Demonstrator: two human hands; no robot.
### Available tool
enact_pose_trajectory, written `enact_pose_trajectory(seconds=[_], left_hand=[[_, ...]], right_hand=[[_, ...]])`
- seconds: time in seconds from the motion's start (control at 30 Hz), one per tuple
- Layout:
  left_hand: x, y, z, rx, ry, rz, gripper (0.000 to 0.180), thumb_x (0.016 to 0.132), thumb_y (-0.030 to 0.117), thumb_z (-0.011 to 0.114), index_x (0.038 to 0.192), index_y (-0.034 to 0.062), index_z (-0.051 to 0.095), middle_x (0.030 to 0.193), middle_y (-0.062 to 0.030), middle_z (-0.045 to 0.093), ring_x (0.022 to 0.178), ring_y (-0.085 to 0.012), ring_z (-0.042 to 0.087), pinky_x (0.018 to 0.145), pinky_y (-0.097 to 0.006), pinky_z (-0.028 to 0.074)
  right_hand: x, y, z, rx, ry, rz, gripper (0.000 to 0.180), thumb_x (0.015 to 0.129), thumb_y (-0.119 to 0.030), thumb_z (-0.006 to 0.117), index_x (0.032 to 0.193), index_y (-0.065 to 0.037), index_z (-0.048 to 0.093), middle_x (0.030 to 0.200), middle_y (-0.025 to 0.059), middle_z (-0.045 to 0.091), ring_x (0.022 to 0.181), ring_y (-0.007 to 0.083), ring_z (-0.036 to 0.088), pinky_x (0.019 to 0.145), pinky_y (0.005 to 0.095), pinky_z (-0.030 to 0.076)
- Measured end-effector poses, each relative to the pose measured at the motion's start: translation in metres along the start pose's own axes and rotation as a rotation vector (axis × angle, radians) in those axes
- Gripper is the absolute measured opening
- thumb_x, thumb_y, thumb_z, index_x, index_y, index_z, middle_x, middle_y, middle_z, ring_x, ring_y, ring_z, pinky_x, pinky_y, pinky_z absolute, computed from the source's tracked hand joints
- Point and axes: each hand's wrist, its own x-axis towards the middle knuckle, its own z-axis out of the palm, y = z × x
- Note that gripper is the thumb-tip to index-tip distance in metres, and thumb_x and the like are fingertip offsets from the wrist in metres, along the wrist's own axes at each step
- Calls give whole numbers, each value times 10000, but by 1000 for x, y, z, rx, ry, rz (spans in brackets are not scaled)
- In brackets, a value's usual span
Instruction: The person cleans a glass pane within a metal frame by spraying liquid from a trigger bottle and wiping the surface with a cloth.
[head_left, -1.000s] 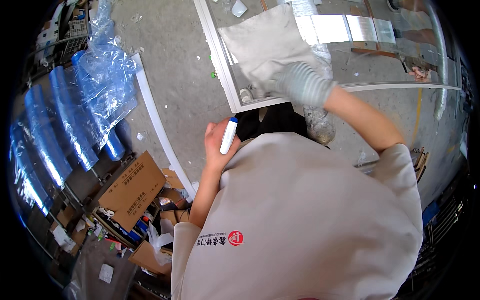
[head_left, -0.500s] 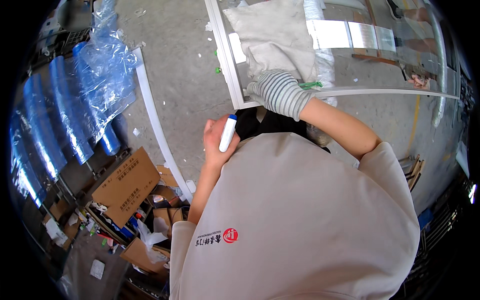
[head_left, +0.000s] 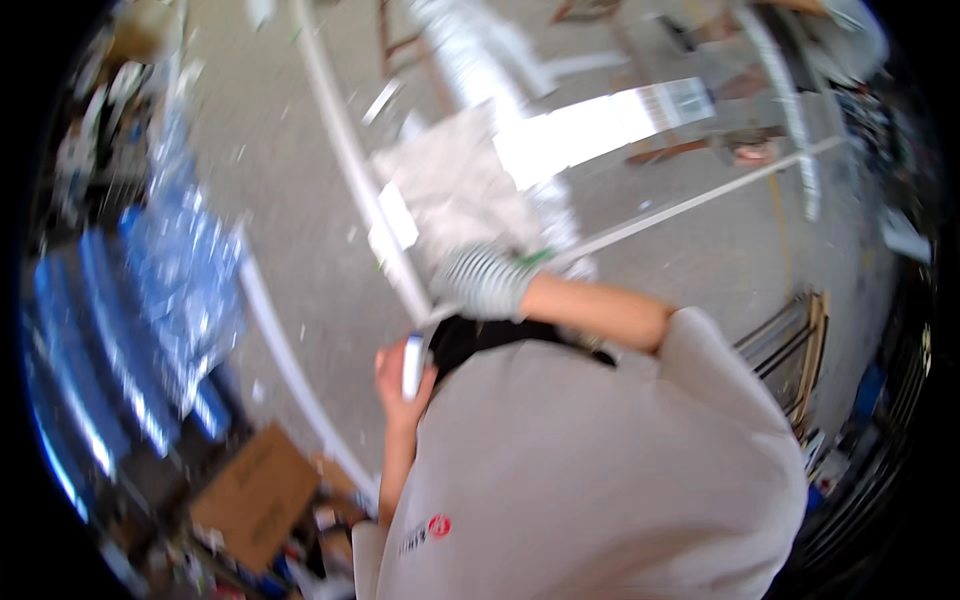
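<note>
In my bare left hand [head_left: 400,378] is a white marker [head_left: 411,368] with a blue cap, standing up from the curled fingers. A striped glove covers my right hand [head_left: 487,282], which is closed over the near corner of a large white-framed glass panel [head_left: 352,165]. Motion smears its fingertips. Just beyond the glove, a beige cloth [head_left: 455,185] shows at the panel. A small green tie [head_left: 538,258] lies by the glove's wrist side. Part of my left hand is close against the front of my shirt.
Blue film-wrapped rolls [head_left: 110,340] stand at the left, with loose clear film [head_left: 190,290] over them. A long white strip [head_left: 290,365] curves along the floor beside them. A cardboard box [head_left: 255,495] sits at lower left. Wooden bars [head_left: 812,350] lie at the right.
The view has swung, so both hands and the panel's near corner appear lower and further left. More floor shows at the far side. The marker stays in my left hand.
</note>
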Motion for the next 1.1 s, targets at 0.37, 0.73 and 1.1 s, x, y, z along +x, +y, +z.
enact_pose_trajectory(seconds=[0.37, 0.73, 1.1], left_hand=[[21, 10, -5, -54, -20, 67, 347, 664, 60, 611, 1009, 54, 648, 684, -80, 549, 694, -259, 466, 664, -359, 425], [8, -23, -23, -88, -7, 34, 358, 648, 50, 613, 1003, 63, 654, 705, -69, 553, 722, -247, 492, 673, -357, 432], [7, -54, -36, -117, 8, 94, 312, 627, 51, 611, 937, 65, 646, 654, -71, 541, 689, -257, 480, 652, -374, 421]], right_hand=[[5, 33, -4, 51, 293, 188, 194, 803, -256, 618, 869, -89, 693, 714, 125, 657, 667, 324, 648, 614, 421, 511], [-17, 7, -39, -75, -21, 102, 303, 755, -353, 692, 905, -92, 725, 844, 125, 688, 807, 306, 656, 743, 411, 502], [-31, 39, -27, 43, 38, 237, 228, 720, -262, 710, 895, -118, 729, 831, 103, 695, 767, 279, 650, 701, 383, 493]])
